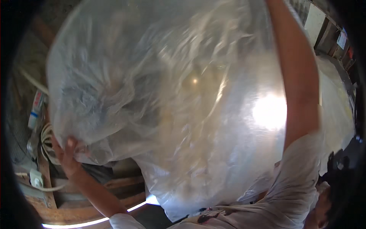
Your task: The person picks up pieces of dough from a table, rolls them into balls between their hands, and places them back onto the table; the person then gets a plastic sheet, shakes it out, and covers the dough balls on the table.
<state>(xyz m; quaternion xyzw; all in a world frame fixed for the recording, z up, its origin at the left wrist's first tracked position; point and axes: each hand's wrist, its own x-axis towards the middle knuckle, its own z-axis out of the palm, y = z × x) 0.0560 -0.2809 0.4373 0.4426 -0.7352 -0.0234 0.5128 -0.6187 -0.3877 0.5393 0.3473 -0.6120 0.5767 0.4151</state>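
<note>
A very large, puffed-out clear plastic bag [183, 126] fills most of the head view, wrinkled and shiny, with a bright light glaring on its right side. At its lower left edge, my left hand [68, 154] is closed on the film, thumb in front and the other fingers partly hidden. My right arm reaches up along the bag's right side and leaves the picture at the top, so the right hand is out of sight. Pale, blurred shapes show through the film; I cannot make out what they are.
Left of the bag are a coiled pale hose or cable [47, 143], a white tube-shaped package [36, 108] and a white switch box [36, 178] on wooden framing. A large pale sheet or bag [335, 110] stands at the right. Part of a person [323, 206] shows at lower right.
</note>
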